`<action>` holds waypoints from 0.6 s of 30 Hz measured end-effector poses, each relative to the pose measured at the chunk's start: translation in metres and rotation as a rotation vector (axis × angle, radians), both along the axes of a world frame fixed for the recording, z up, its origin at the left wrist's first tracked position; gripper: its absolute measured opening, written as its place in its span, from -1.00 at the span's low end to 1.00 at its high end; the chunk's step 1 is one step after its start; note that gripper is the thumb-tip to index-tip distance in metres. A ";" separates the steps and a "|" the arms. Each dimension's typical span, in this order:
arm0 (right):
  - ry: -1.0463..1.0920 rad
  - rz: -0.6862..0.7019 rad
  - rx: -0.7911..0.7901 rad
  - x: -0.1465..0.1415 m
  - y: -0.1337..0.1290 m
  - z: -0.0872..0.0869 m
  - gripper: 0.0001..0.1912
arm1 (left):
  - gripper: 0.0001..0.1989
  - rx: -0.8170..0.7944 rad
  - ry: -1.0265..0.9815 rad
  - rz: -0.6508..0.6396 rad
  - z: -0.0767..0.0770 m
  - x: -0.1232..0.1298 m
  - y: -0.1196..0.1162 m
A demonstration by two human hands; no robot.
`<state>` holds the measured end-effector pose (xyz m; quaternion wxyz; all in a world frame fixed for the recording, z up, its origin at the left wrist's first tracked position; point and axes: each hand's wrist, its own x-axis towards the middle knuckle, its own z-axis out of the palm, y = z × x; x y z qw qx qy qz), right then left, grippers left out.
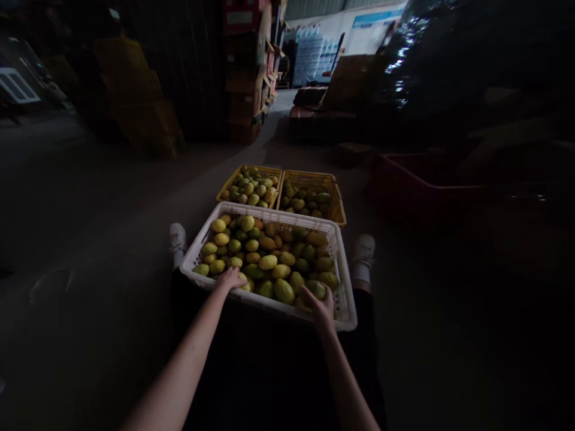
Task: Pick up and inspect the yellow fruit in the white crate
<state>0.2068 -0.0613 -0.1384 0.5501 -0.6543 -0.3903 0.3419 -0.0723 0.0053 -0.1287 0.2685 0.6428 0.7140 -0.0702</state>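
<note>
A white plastic crate (274,307) full of green and yellow mangoes (268,261) stands between my legs. At its near left side my left hand (230,279) reaches over the rim, its fingers curled on a yellow mango (245,281) that they partly cover. My right hand (322,305) is in the near right corner, thumb on one side and fingers on the other of a green mango (316,290). Both mangoes sit among the others in the crate.
Two yellow crates, one on the left (231,190) and one on the right (335,200), hold more mangoes just beyond. A red container (413,179) stands to the right. Stacked cardboard boxes (245,102) rise behind. My shoes flank the white crate.
</note>
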 end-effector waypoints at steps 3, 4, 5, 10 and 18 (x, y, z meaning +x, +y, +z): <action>-0.202 0.056 -0.033 -0.013 -0.002 -0.004 -0.35 | -0.46 -0.051 -0.003 -0.085 -0.007 -0.004 0.007; -0.309 0.111 -0.060 -0.016 -0.002 -0.004 -0.37 | -0.50 -0.060 -0.002 -0.109 -0.010 -0.005 0.008; -0.418 0.169 -0.098 -0.018 -0.002 -0.004 -0.41 | -0.55 -0.067 0.000 -0.128 -0.012 -0.006 0.010; -0.710 0.310 -0.277 -0.026 -0.004 -0.002 -0.53 | -0.51 -0.068 0.020 -0.156 -0.015 -0.004 0.012; -0.750 0.224 -0.357 -0.033 -0.004 0.001 -0.54 | -0.39 0.081 -0.018 -0.129 -0.002 0.019 0.000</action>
